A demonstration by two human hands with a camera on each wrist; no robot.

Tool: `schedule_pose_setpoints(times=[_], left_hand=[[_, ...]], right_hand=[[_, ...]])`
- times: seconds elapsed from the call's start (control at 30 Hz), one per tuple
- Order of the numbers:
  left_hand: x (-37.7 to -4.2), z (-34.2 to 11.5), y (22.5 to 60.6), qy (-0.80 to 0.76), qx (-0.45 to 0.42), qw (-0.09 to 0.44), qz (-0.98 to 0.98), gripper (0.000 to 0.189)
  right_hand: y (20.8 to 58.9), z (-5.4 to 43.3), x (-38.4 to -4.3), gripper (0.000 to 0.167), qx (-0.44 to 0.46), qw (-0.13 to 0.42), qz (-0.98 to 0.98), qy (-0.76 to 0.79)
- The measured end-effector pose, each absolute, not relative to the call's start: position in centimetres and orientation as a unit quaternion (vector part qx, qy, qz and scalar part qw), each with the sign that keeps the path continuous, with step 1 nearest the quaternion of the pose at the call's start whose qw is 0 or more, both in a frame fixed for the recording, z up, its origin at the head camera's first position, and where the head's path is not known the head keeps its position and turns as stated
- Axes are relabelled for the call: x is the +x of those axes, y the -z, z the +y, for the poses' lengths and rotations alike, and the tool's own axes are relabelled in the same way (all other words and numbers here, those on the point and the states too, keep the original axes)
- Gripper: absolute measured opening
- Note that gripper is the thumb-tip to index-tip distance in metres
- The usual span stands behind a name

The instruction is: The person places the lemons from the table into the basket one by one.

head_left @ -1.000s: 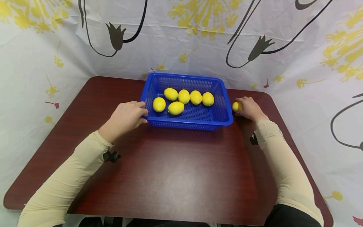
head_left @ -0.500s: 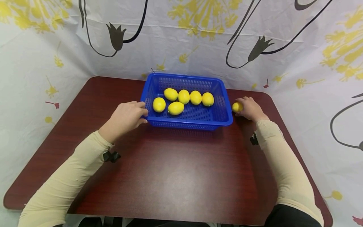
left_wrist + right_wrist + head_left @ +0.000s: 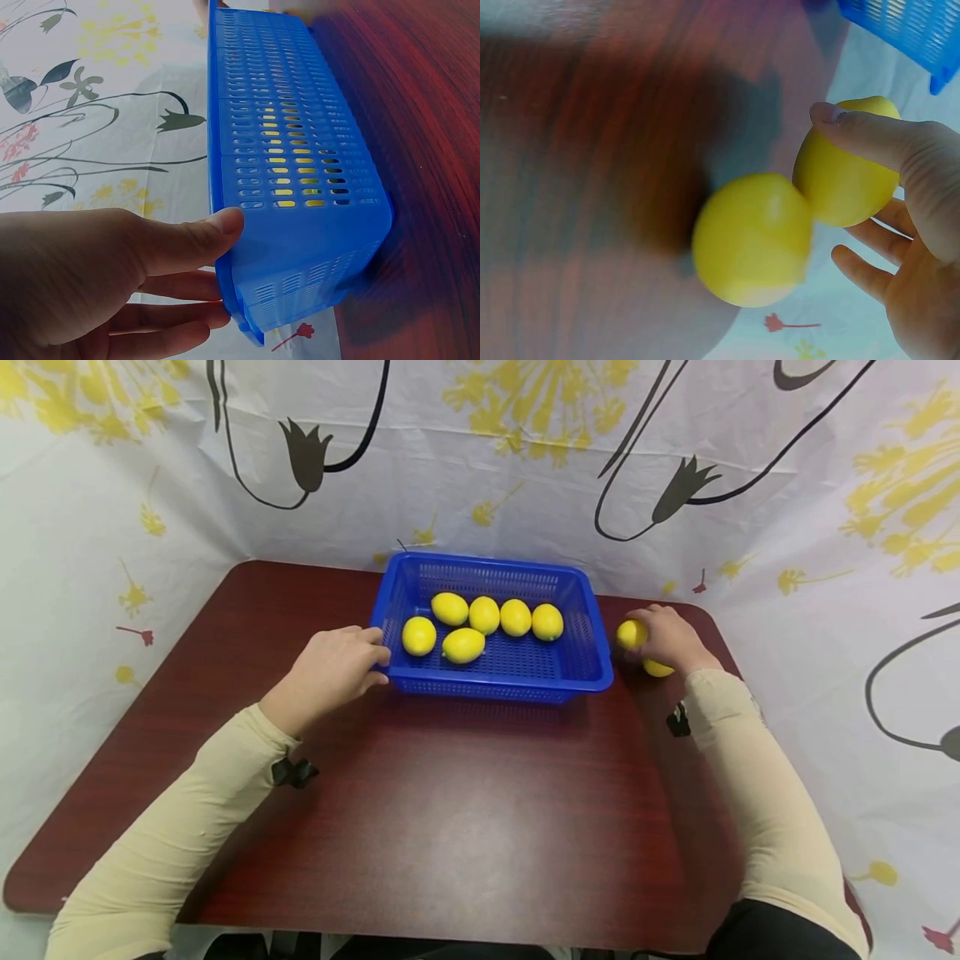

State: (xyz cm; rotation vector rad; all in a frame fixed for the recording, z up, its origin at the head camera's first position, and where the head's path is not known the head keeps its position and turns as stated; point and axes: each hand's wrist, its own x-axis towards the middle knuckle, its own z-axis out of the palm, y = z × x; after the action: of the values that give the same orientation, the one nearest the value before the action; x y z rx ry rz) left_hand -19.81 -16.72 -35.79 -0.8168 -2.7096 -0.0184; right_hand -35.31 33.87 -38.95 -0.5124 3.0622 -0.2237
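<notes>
A blue plastic basket point(image 3: 498, 682) with slotted walls stands at the back middle of the table. Inside it lie several yellow lemons point(image 3: 463, 646), with bare floor at the front right. My left hand point(image 3: 330, 672) grips the basket's rim at the front left corner; in the left wrist view the thumb lies outside and the fingers are behind the rim. To the right of the basket, my right hand point(image 3: 670, 637) holds a lemon point(image 3: 844, 176) between thumb and fingers. Another lemon point(image 3: 752, 240) sits on the table just below that hand, partly hidden by it in the head view.
The dark red-brown table point(image 3: 465, 827) has rounded corners. A white cloth point(image 3: 525, 477) with flower prints hangs close behind it and along both sides. Black straps point(image 3: 295, 772) sit at the wrists over beige sleeves.
My right hand has risen slightly and moved back with its lemon, and a second lemon now shows beneath it. The left hand and the basket have stayed in place.
</notes>
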Motion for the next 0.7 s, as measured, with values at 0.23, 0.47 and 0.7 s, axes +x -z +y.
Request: schedule_pose_setpoints(times=[0.23, 0.47, 0.7], left_hand=[[-19.8, -16.7, 35.8, 0.007, -0.285, 0.157, -0.945, 0.017], [-19.8, -16.7, 35.8, 0.01, -0.288, 0.158, -0.945, 0.017], [-19.8, -16.8, 35.8, 0.011, -0.288, 0.158, -0.945, 0.017]], right_hand=[[36.6, 33.6, -35.1, 0.065, -0.178, 0.0, 0.982, 0.069], [34.5, 33.0, -34.7, 0.069, -0.193, -0.008, 0.978, 0.076], [32.6, 31.9, -33.6, 0.064, -0.207, -0.031, 0.974, 0.084]])
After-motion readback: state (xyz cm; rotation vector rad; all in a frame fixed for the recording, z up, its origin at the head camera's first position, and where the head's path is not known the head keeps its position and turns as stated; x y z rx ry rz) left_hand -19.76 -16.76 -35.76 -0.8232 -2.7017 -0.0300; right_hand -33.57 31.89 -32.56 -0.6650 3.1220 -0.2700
